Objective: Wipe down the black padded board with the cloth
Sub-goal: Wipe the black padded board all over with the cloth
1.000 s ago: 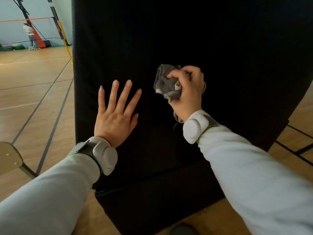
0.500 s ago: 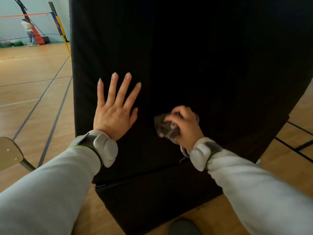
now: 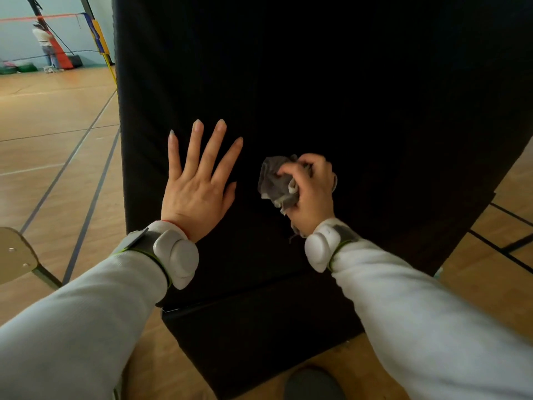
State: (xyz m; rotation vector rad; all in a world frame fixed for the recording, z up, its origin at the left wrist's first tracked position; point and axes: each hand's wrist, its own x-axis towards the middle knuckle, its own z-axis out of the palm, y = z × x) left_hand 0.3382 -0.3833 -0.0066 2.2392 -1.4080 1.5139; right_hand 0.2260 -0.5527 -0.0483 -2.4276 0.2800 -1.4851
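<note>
A tall black padded board (image 3: 346, 96) stands upright in front of me and fills most of the view. My left hand (image 3: 199, 186) lies flat against it, fingers spread and pointing up. To its right, my right hand (image 3: 311, 192) is closed around a crumpled grey cloth (image 3: 274, 183) and presses it to the board's lower middle. The cloth bulges out to the left of my fingers. Both wrists wear white and grey bands over pale sleeves.
The board's black base (image 3: 259, 336) rests on a wooden gym floor (image 3: 52, 140) with dark court lines. A chair seat (image 3: 14, 255) pokes in at the left edge. Far back left stands a person (image 3: 46, 44) near a net post. A dark shoe tip (image 3: 314, 382) shows at the bottom.
My right hand swept the cloth down the board from upper middle to low, then came back up a little. My left hand stayed flat in place.
</note>
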